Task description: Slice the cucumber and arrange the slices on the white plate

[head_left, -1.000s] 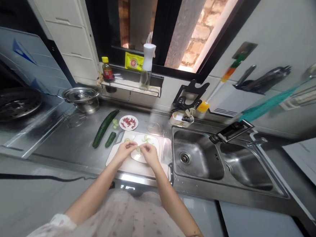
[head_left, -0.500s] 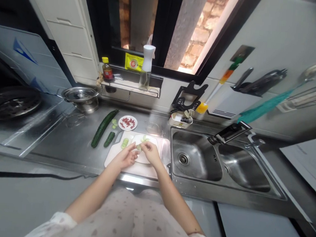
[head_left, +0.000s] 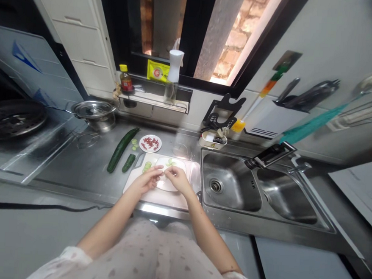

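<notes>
Head view: a steel counter [head_left: 75, 170] runs below a window, its double sink [head_left: 231, 176] to the right of a pale board [head_left: 165, 200]. Left of the board lies a whole cucumber [head_left: 121, 151], its long axis slanting from near left to far right, the narrower end toward the window. A white plate [head_left: 166, 185] sits on the board. Over it, the left hand [head_left: 148, 180] has its index finger stretched and the others curled, while the right hand [head_left: 177, 179] brings thumb and fingertips together; whether either grips anything cannot be told. Beyond the board stands a dish [head_left: 151, 136] of red bits. A stub [head_left: 128, 163] lies beside the cucumber, nearly parallel. Green slices [head_left: 147, 166] rest on board, plate and counter.
</notes>
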